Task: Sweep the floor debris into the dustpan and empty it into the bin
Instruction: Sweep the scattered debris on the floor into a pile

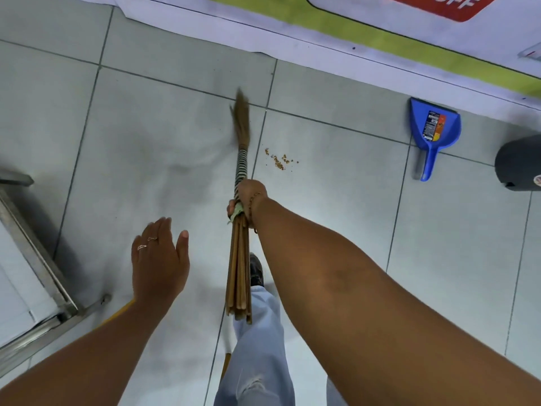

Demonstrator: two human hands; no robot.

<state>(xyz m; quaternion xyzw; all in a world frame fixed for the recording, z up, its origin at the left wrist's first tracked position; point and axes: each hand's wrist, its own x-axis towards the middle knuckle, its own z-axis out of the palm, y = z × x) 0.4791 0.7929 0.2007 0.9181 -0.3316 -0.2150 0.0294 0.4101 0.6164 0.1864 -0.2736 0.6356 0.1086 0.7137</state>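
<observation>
Bristles of stick broom (241, 118) blur; right hand (248, 197) grip clenched, left hand (159, 259) released.

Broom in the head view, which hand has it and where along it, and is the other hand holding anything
The right hand grips the broom where its striped binding meets the bundled stick handle. The left hand is open, holding nothing.

Right hand (250, 197): fingers closed in a grip, forearm extended forward (bracelet at wrist). Left hand (159, 259): flat, palm down, fingers together, empty.
</observation>
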